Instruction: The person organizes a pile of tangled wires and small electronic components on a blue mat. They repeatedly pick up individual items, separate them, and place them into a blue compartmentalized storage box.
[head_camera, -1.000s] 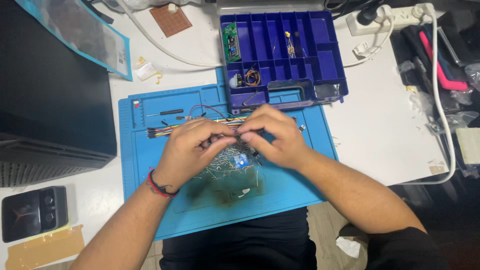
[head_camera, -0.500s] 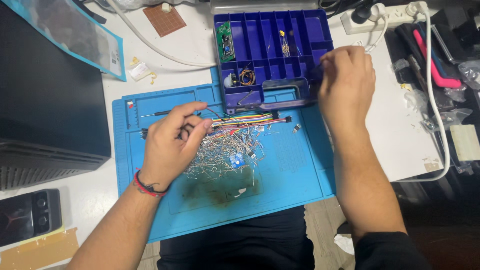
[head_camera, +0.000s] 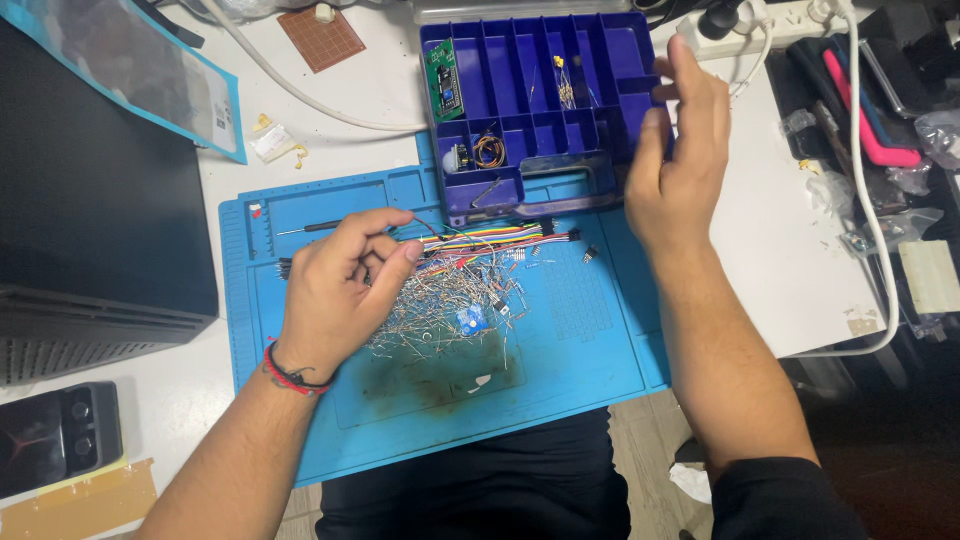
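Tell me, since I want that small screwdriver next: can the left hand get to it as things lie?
Probably yes. The screwdriver lies bare on the blue mat just above the left hand, with nothing between them, though the fingers seem to pinch something already.

An electronics hobby workbench is indicated by a blue soldering mat at 6 o'clock on the white desk, a compartmented parts box at 12, and loose components.
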